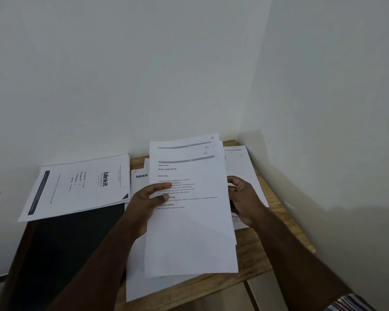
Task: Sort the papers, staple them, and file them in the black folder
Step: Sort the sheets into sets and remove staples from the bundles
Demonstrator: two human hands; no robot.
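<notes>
A wooden table (254, 254) stands in a white-walled corner. A black folder (72, 243) lies at its left end, with a printed sheet (76, 187) resting across the folder's far edge. More loose papers (245, 167) cover the table beneath. A fanned stack of sheets (189, 221) is raised above the table. The left hand (144, 205) grips its left edge, thumb on top. The right hand (245, 198) holds the right edge, fingers curled behind.
</notes>
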